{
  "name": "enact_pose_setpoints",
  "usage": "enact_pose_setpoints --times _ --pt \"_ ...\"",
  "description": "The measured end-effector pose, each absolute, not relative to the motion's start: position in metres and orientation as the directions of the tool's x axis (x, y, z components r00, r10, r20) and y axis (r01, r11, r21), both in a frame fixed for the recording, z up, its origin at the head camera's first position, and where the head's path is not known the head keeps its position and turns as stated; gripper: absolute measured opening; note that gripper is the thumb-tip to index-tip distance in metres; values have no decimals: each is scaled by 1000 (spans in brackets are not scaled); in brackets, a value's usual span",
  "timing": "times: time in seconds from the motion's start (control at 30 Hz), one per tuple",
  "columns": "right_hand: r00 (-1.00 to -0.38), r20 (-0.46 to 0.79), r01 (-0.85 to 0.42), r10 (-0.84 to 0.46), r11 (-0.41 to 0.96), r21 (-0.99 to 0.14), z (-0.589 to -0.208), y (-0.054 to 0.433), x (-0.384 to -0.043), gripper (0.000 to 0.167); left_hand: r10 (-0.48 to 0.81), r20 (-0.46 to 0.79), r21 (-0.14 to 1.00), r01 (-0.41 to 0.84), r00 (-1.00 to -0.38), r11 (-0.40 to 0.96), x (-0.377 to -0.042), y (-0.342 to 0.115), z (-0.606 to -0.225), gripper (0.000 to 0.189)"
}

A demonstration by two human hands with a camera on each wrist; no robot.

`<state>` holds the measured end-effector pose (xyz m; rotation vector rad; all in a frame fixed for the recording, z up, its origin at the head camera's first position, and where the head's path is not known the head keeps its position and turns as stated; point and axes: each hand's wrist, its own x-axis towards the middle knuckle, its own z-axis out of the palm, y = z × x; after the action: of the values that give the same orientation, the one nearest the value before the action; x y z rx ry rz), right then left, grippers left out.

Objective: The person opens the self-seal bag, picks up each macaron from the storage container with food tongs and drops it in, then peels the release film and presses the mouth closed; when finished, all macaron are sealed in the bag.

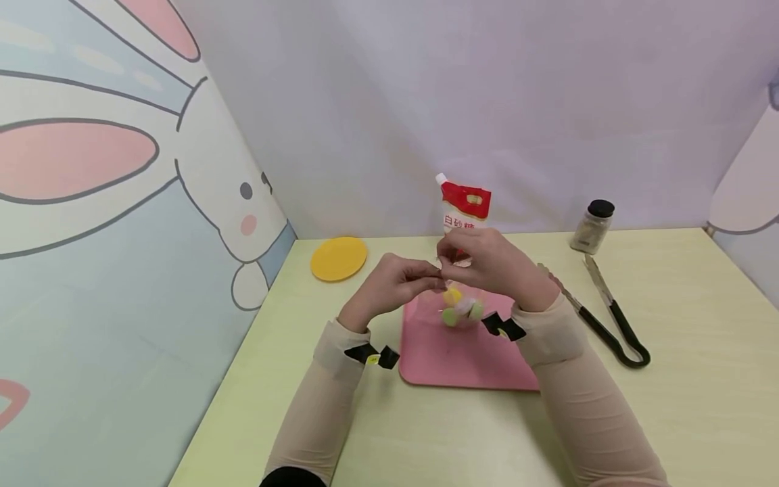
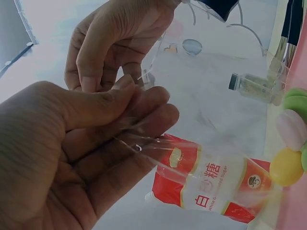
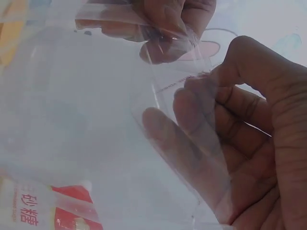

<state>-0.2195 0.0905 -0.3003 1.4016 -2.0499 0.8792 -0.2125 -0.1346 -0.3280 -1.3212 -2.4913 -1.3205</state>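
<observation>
Head and right wrist views show us a clear plastic bag (image 3: 110,96) raised over a pink tray (image 1: 462,362), its edge pinched by the right hand (image 1: 487,265) and, close beside, the left hand (image 1: 398,283); we judge such fingertip grips suit thin, slippery film. Round pastel pieces (image 1: 452,296) sit below; whether inside, we cannot tell. Behind is a sugar pouch (image 1: 466,203); tongs (image 1: 601,331) lie rightward, probably for easy reach.

Pouch (image 1: 465,206) reading "白砂糖", "White Granulated Sugar", bag (image 3: 96,120) print blurred
</observation>
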Motion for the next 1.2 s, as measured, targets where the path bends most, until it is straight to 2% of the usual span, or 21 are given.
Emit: enact_pose_setpoints --times 0.17,0.3,0.47,0.63,0.73,0.8,0.97,1.07,1.2 --pt "-312 768 -944 -559 277 -181 -303 88 -222 17 629 420 631 709 -653 314 -211 -134 -327 12" --pt "-313 798 -936 -515 308 -169 -304 84 -222 20 593 464 624 718 -659 309 -211 -135 -328 9" --pt "-347 836 -899 -426 406 -166 -302 81 -223 13 541 488 688 683 -685 244 -211 -135 -326 8" --pt "-399 864 -842 -307 495 -213 -297 94 -222 15 490 455 747 619 -743 244 -208 -136 -324 7" --pt "-396 837 -882 -376 408 -234 -296 99 -220 18 457 441 769 588 -772 251 -208 -136 -325 9" --pt "-363 812 -916 -457 332 -223 -295 96 -219 17 452 437 780 577 -778 240 -208 -137 -325 12" --pt "-280 775 -952 -567 266 -150 -295 84 -217 20 498 454 761 612 -738 213 -207 -138 -324 19" --pt "-257 775 -959 -578 250 -131 -295 82 -216 21 554 471 719 663 -687 210 -207 -138 -322 20" --pt "-254 767 -961 -589 240 -134 -296 84 -215 14 602 482 676 707 -636 207 -205 -139 -320 20"
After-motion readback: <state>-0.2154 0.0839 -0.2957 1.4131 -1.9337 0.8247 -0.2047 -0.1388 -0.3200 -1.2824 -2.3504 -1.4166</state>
